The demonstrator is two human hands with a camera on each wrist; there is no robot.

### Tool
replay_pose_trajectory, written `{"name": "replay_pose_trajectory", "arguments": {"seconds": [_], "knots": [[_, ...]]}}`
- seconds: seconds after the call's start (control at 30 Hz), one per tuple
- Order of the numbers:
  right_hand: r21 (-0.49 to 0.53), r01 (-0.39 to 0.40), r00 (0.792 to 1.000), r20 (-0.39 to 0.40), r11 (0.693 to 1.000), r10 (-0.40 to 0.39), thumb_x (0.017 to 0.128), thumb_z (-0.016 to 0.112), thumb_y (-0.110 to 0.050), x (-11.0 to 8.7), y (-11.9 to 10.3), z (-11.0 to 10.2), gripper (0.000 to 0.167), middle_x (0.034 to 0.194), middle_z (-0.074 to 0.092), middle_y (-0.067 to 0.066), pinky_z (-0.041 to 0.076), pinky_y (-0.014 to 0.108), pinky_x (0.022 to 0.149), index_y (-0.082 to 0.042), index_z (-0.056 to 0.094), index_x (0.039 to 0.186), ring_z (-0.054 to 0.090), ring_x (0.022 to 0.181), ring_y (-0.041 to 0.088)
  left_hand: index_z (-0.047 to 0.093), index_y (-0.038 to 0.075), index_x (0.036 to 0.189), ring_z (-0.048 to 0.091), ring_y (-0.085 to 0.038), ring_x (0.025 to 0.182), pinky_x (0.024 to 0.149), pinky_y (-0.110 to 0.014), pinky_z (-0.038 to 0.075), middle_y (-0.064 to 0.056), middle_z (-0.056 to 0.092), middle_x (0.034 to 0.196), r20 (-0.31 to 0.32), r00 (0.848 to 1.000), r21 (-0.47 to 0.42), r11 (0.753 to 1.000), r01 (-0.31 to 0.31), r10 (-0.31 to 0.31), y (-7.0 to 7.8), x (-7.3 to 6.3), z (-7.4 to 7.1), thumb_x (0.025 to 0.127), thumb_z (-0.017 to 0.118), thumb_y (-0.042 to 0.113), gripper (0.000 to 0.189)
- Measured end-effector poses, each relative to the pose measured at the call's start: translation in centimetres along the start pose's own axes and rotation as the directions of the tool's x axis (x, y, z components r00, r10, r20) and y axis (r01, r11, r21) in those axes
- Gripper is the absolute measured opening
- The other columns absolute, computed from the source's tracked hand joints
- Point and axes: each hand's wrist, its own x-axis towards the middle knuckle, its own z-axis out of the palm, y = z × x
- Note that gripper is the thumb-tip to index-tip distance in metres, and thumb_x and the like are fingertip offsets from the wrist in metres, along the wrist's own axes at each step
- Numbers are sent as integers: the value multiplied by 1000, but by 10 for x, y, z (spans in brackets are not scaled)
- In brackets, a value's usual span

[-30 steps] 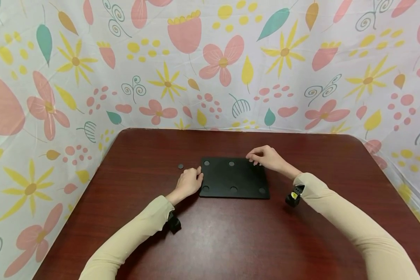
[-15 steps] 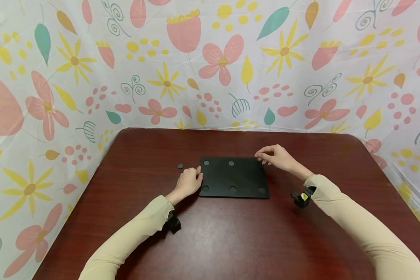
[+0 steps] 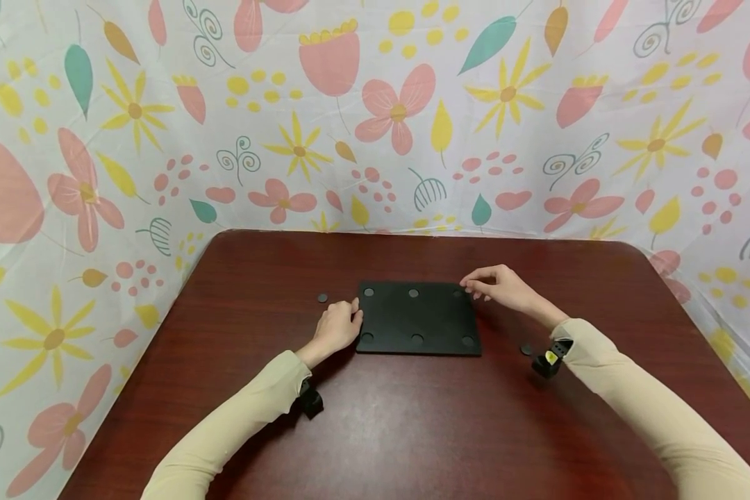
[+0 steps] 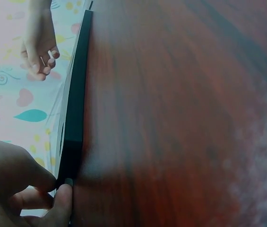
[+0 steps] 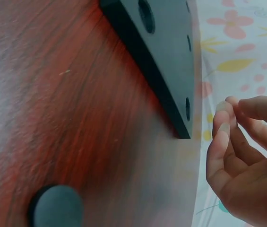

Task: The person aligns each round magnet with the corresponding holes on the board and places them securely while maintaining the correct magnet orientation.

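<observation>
Pinches left edge of board (image 3: 415, 316), short of far edge of tabletop (image 3: 381, 423), with left hand (image 3: 339, 325) | bunches fingertips of right hand (image 3: 498, 286) near board's far right corner, cannot tell if holding anything | could skew board through slack left pinch, or bump right-side disc (image 3: 526, 351) by dipping right hand

White cloth (image 3: 375, 167), printed with pink and yellow flowers and teal leaves, hangs behind and along both sides of a reddish-brown table (image 3: 412, 437) with rounded far corners and a soft sheen.
</observation>
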Motion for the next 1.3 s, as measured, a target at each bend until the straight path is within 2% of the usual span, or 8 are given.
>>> {"name": "replay_pose_trajectory", "arguments": {"seconds": [0.2, 0.33, 0.5, 0.57, 0.73, 0.87, 1.0, 1.3], "knots": [[19, 0, 1000, 7, 1000, 0, 99, 57, -21, -8, 4, -2, 28, 100, 71, 18, 55, 34, 70, -1, 69, 114, 65, 83, 29, 61, 2, 129, 23, -8, 33, 34, -19, 18, -13, 63, 76, -2, 1000, 4, 1000, -5, 5, 1, 0, -1, 100, 52, 14, 34], [37, 1, 1000, 8, 999, -1, 98, 57, -20, -13, 5, -6, 28, 101, 70, 19, 55, 34, 70, 0, 68, 114, 65, 83, 30, 61, 2, 130, 26, -8, 33, 34, -19, 20, -20, 70, 103, -9, 1000, 14, 1000, 7, -6, 2, -1, -1, 99, 52, 15, 34], [27, -13, 1000, 2, 1000, 13, 99, 56, -18, -21, 5, -9, 27, 102, 69, 22, 55, 35, 71, 1, 68, 115, 64, 85, 34, 57, 2, 133, 26, -8, 33, 34, -19, 21, -19, 70, 96, -4, 1000, 23, 999, 23, -23, 4, -2, 0, 100, 53, 17, 37], [25, -21, 1000, -1, 999, 21, 100, 54, -15, -22, 6, -9, 27, 103, 68, 25, 56, 37, 71, 4, 67, 115, 63, 86, 38, 56, 3, 134, 26, -8, 34, 34, -19, 20, -19, 70, 102, -6, 1000, 32, 999, 26, -25, 4, -2, 0, 100, 53, 17, 37], [27, -26, 1000, -10, 999, 26, 100, 53, -12, -25, 10, -11, 28, 103, 67, 28, 56, 39, 71, 7, 66, 116, 64, 85, 40, 54, 5, 137, 27, -8, 35, 35, -19, 21, -16, 58, 135, -7, 999, 48, 998, 32, -31, 6, -2, 0, 100, 53, 18, 39], [32, -26, 1000, -10, 999, 26, 100, 55, -16, -30, 11, -13, 28, 103, 68, 24, 56, 35, 71, 3, 67, 116, 65, 84, 33, 55, 5, 137, 29, -9, 35, 35, -19, 21, -18, 69, 108, 4, 999, 43, 998, 44, -44, 6, -3, 0, 101, 52, 19, 39], [54, -32, 999, -6, 998, 32, 99, 56, -18, -33, 13, -14, 28, 102, 68, 22, 55, 35, 70, 2, 68, 115, 65, 82, 30, 58, 5, 134, 30, -9, 35, 35, -19, 21, -13, 63, 79, 2, 999, 47, 998, 48, -48, 6, -4, 1, 101, 52, 19, 36], [41, -39, 999, -6, 998, 39, 99, 56, -17, -38, 19, -15, 27, 101, 69, 21, 56, 33, 70, 2, 67, 115, 65, 82, 30, 58, 5, 134, 30, -10, 35, 34, -20, 21, -10, 61, 74, 0, 999, 54, 997, 52, -52, 7, -4, 0, 101, 53, 19, 37]]}}
